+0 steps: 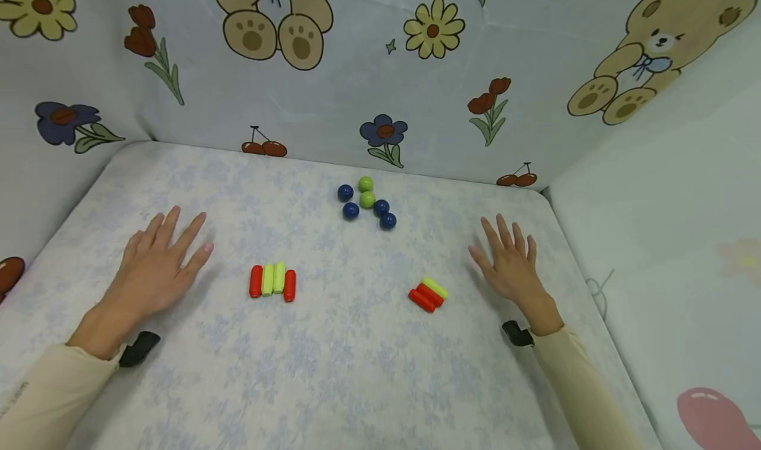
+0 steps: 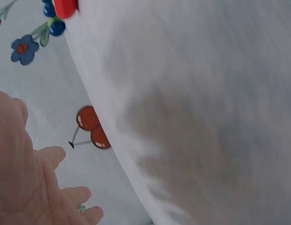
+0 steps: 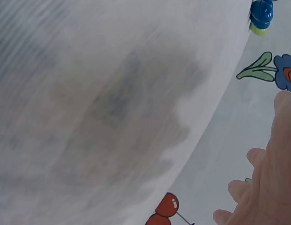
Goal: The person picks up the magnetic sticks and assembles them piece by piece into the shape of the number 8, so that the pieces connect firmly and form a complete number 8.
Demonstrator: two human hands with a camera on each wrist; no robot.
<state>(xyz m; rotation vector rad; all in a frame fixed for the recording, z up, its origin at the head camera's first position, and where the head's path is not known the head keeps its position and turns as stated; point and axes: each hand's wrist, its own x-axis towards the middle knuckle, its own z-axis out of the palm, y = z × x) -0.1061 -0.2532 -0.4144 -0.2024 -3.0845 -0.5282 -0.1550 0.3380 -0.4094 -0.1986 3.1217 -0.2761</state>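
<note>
My left hand [image 1: 156, 271] is spread, fingers apart, over the left side of the table and holds nothing. Just right of it lies a row of red pieces [image 1: 255, 281] and yellow-green pieces [image 1: 273, 279], short rounded rods side by side. On the right, my right hand [image 1: 510, 265] also has its fingers extended and nothing in its grasp. Nearest to it, a smaller slanted group has two red rods [image 1: 422, 300] and one yellow-green rod [image 1: 436, 287]. In the wrist views, the left palm [image 2: 23, 173] and right palm [image 3: 272, 168] appear beside shadows on the cloth.
Toward the back middle of the table [image 1: 333, 371] sit several dark blue balls [image 1: 351, 211] and two green balls [image 1: 367, 199], close together. A patterned curtain [image 1: 357, 93] with bears and flowers stands behind the table, and pale side walls [image 1: 666, 252] flank it.
</note>
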